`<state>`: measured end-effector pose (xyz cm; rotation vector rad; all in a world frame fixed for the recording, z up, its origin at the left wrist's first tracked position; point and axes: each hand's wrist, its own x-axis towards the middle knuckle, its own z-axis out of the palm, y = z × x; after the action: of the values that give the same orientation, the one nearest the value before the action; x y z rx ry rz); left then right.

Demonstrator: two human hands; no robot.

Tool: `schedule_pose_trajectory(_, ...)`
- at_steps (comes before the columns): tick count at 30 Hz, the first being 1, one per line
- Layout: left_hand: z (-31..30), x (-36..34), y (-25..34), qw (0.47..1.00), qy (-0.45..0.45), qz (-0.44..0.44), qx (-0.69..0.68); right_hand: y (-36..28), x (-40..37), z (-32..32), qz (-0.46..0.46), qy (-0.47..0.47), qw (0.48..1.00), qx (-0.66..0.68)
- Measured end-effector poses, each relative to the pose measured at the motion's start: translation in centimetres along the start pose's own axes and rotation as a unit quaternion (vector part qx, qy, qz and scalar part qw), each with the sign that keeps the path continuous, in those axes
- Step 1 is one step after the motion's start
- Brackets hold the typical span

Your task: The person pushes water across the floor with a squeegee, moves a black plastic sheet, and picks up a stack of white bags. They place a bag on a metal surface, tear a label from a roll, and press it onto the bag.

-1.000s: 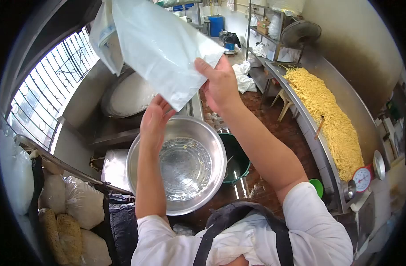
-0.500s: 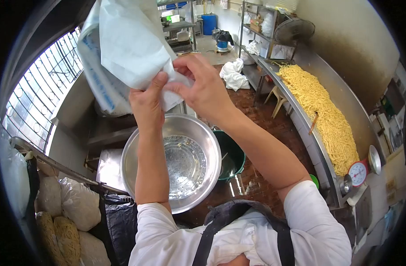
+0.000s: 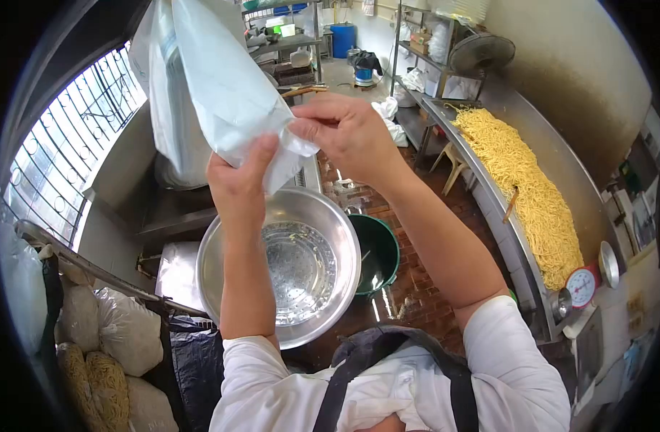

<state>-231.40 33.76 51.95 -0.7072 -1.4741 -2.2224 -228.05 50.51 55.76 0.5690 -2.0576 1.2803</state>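
Two hands clamp the lower corner of the white plastic bag [image 3: 215, 79] — left hand [image 3: 236, 183] beneath, right hand [image 3: 348, 133] above. The steel bowl [image 3: 348, 245] sits below.

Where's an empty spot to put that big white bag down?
There is a bare steel patch left of the bowl, beside the sacks. The brick floor between the green bucket and the noodle table is bare too. That table is crowded with noodles, and the left hand and right hand hold the bag above the bowl.
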Motion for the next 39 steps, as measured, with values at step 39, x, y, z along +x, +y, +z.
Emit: schedule_pose_trajectory(39, -1.6, -0.4, -0.9, 0.999, 0.038, -0.020, -0.010, 0.8, -1.0, 2.4, -0.185, 0.096, 0.968, -0.137)
